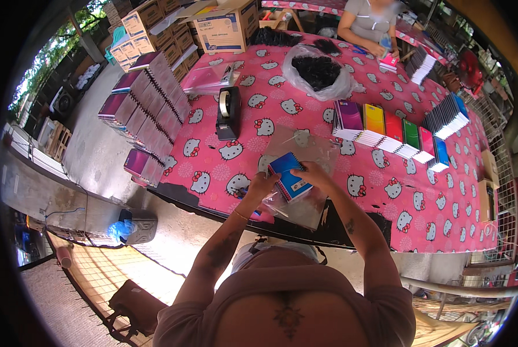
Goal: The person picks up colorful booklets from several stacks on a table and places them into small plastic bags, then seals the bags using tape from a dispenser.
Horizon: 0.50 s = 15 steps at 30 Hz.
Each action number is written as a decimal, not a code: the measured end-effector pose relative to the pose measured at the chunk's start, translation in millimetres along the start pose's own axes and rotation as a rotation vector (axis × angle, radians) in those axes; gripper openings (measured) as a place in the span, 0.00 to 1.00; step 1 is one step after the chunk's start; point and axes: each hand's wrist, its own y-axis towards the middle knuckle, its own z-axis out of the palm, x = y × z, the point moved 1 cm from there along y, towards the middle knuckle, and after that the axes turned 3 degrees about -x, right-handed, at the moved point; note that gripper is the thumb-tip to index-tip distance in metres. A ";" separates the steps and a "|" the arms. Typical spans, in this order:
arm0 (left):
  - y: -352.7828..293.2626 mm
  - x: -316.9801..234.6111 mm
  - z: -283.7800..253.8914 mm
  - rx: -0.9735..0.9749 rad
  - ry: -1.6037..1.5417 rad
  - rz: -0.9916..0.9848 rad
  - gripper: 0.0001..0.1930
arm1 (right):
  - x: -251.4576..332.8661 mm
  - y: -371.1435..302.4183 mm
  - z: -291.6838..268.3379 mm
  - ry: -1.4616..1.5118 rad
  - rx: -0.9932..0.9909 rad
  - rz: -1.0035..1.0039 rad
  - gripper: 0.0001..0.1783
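A small blue spiral notebook [286, 166] is held tilted over the near edge of the table. My left hand [263, 186] is closed on its left edge, and my right hand [313, 174] grips its right side with the thumb on the cover. Beneath the notebook lie clear plastic bags or sheets [323, 151], flat on the pink patterned cloth. Just past my left hand, a small dark blue item on the cloth is too small to make out. A black tape dispenser [229, 118] stands beyond, to the left.
Tall stacks of purple spiral notebooks [146, 110] line the left edge. Rows of coloured notebooks [389, 130] stand at right. A plastic bag of black spirals [316, 72] and cardboard boxes [224, 29] are at the back. Across the table, a person [370, 26] handles pink notebooks [389, 61].
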 end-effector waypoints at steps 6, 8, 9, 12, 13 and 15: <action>-27.6 -54.3 -1.4 0.079 -0.411 -0.314 0.10 | 26.0 -12.2 1.5 0.033 -0.005 -0.019 0.27; -26.2 -62.8 0.0 0.111 -0.398 -0.350 0.10 | 23.2 -14.7 -3.4 0.117 -0.005 -0.009 0.29; -27.0 -66.0 1.8 0.120 -0.382 -0.383 0.10 | 20.1 -19.5 -6.4 0.187 -0.006 0.003 0.32; -38.0 -72.2 -0.9 0.180 -0.318 -0.226 0.16 | 27.9 -45.3 -7.8 0.385 -0.023 -0.027 0.38; -43.7 -73.8 -0.1 0.212 -0.293 -0.124 0.20 | 34.9 -57.4 -10.5 0.445 -0.039 -0.052 0.41; -63.7 -67.1 7.6 0.206 -0.217 0.173 0.29 | 27.0 -79.2 -12.0 0.333 -0.072 -0.222 0.45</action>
